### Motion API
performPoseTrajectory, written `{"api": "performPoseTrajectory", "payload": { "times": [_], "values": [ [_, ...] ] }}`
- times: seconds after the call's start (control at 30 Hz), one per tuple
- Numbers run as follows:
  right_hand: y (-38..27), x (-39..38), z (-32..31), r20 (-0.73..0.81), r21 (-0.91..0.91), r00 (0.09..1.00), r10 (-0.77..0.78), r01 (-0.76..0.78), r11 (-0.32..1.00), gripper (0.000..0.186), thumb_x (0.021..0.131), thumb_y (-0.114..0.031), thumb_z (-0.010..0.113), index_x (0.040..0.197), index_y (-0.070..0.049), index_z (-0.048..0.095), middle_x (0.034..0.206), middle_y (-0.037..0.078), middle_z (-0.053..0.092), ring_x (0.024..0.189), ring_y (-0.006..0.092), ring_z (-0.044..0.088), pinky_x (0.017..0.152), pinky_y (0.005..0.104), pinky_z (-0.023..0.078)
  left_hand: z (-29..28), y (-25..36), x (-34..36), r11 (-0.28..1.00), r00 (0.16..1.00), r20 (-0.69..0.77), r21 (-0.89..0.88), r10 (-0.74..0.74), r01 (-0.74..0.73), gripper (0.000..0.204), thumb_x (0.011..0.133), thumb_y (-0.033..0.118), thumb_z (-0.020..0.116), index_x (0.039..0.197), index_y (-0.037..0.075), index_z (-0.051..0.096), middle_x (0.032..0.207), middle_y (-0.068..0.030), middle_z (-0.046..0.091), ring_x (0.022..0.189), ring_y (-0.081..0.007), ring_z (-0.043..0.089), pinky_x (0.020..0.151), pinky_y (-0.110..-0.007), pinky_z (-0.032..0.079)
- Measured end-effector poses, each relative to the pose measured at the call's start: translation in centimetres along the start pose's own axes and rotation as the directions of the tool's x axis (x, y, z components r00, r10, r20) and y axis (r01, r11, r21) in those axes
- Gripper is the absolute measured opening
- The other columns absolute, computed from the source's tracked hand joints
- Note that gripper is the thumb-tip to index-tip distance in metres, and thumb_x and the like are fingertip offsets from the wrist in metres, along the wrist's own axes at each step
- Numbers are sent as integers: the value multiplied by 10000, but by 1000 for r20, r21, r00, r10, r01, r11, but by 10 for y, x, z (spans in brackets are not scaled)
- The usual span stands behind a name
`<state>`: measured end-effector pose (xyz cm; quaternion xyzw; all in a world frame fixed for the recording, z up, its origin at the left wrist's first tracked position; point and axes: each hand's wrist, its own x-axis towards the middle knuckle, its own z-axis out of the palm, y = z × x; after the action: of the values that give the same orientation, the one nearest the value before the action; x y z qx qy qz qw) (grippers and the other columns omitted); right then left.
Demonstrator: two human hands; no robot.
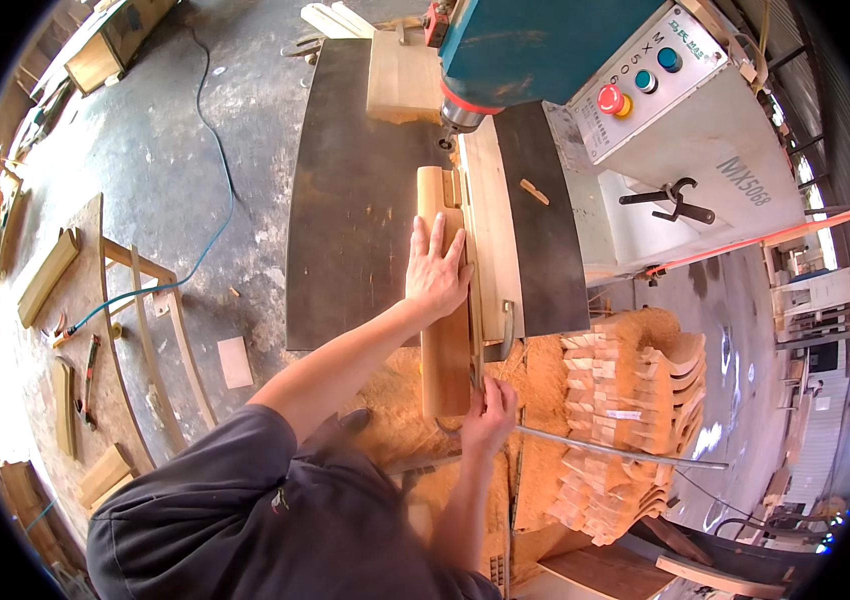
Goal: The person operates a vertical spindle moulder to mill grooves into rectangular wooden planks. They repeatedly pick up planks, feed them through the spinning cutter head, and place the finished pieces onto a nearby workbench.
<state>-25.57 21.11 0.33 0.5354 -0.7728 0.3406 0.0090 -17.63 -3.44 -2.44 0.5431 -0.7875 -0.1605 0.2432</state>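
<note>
A long shaped wooden piece (445,360) lies lengthwise along a pale wooden guide board (490,230) on the dark machine table (345,220). Its near end overhangs the table's front edge. My left hand (435,280) rests flat on top of the piece, fingers spread and pointing away from me. At the near right corner, my right hand (488,418) is closed on the piece's end, with its fingertips partly hidden. Just beyond the far end hangs the spindle with its cutter (447,142), under a teal machine head (525,50).
A white control box (635,90) with a red knob stands at the right. Stacked curved wooden parts (625,420) sit in sawdust beside a metal rod (625,450). A bent metal clamp (508,325) is at the table edge. A workbench (65,290) and blue hose (225,170) lie left.
</note>
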Motion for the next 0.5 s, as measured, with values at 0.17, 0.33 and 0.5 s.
{"api": "performPoseTrajectory", "payload": {
  "times": [0.17, 0.33, 0.5],
  "values": [
    [8, -4, -15, 157, -85, 978, -136, 151, 985, 391, 829, 100, 700, 1194, -29, 747, 1151, 146, 682, 1001, 353, 679, 847, 437, 583, -9, 4, 1, 998, 999, 44, -55, 17, -14, 693, 986, 458, 591, 1584, 129, 472, 1716, -283, 200, 1561, -599, 81, 1303, -574, 144],
    [13, 8, -29, 266, -190, 930, -254, 308, 932, 327, 862, 27, 681, 1174, -42, 753, 1235, 117, 690, 1124, 320, 665, 947, 467, 559, -12, 6, -1, 999, 999, 40, -11, 31, -31, 678, 989, 462, 595, 1582, 156, 478, 1718, -273, 209, 1551, -618, 96, 1301, -575, 148],
    [-21, 66, -30, 264, -330, 853, -449, 518, 789, 238, 904, -80, 659, 1119, -49, 759, 1284, 57, 710, 1280, 316, 615, 1153, 517, 457, -6, 2, -1, 999, 999, 13, -5, 35, -35, 676, 975, 444, 618, 1574, 158, 489, 1710, -269, 238, 1543, -629, 105, 1298, -583, 152]
  ]
}}
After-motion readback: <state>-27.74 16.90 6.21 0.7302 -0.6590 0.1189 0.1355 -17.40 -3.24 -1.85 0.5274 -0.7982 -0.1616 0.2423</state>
